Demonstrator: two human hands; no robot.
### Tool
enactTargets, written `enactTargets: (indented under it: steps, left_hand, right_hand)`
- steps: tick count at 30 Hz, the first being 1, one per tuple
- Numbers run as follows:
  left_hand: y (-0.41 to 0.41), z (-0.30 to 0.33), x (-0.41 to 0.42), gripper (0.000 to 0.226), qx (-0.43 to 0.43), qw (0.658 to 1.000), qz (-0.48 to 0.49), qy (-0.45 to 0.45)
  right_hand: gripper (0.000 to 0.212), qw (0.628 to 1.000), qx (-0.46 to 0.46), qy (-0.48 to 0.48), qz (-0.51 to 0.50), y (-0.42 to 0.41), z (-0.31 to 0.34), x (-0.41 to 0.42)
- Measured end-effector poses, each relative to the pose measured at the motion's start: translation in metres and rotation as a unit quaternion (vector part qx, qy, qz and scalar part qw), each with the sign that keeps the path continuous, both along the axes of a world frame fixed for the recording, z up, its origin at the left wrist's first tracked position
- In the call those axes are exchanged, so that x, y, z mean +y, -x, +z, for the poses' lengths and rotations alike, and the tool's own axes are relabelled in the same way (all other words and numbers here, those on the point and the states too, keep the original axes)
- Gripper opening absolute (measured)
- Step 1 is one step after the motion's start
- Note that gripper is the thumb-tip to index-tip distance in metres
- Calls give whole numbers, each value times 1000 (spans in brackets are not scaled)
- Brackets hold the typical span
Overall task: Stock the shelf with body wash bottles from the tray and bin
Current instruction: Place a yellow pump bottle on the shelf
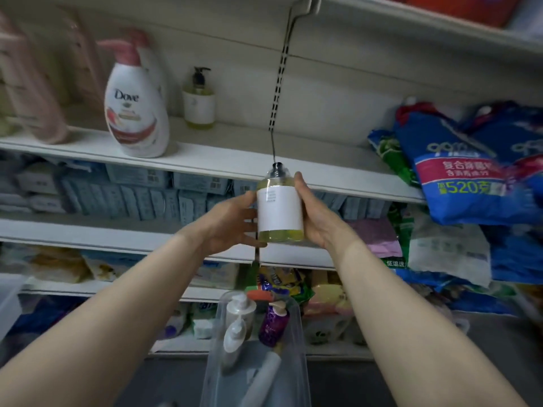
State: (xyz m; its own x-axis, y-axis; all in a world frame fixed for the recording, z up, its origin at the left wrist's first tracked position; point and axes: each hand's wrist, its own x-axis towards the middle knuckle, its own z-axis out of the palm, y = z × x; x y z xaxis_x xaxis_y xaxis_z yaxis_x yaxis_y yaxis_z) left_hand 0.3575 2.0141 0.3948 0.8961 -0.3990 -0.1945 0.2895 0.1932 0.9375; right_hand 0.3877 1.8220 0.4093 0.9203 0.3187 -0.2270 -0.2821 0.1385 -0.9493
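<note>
Clear bin (296, 333) nearest, holding pump bottles. Above it, left hand (232, 221) and right hand (317, 218) each grip the yellow body wash bottle (279, 210), upright, in front of the shelf (205, 155) edge. Beyond: Dove bottle (136, 110), matching yellow bottle (199, 101) on that shelf.

A clear round bottle of yellow liquid with a blank white label (279, 207) stands upright in mid-air before the white metal shelf (205, 160)
</note>
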Motion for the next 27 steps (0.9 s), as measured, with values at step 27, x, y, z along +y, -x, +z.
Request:
enactTargets:
  steps: [27]
  left_hand:
    - [-86, 77, 83, 69, -189, 956, 185, -130]
  right_hand:
    - [68, 982, -84, 167, -30, -95, 92, 99]
